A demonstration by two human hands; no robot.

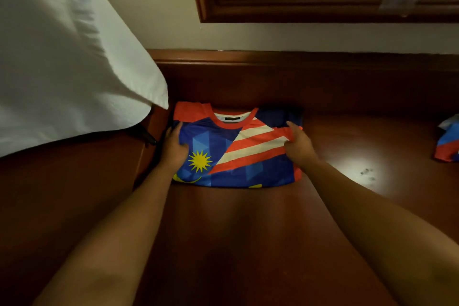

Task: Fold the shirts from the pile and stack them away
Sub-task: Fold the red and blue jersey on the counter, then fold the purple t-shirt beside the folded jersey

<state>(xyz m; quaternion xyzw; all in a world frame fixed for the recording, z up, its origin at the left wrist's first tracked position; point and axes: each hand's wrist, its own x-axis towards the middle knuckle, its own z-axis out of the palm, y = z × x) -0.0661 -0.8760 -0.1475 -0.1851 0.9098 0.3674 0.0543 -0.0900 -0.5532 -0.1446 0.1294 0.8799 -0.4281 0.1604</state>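
The big brown wooden surface (pixel 248 243) fills most of the view, with a raised wooden ledge and a pale wall at the back. A large white sheet (pixel 62 57) hangs over the left side, and its corner comes down just beside the shirt.

The folded shirt (pixel 236 154) lies flat on the surface, near the back and close to the left edge. It is blue with red and white stripes and a yellow star. It looks fully folded, so I think this is the putting-away step.

More shirt cloth (pixel 447 141) in the same colors peeks in at the far right, well apart. That may be the pile.

The left hand (pixel 173 146) grips the shirt's left edge, fingers curled under. The right hand (pixel 298 144) pinches the right edge.

Next, the hands should let go gently so the fold stays neat, then reach right. There is lots of open room on the right, and little on the left.
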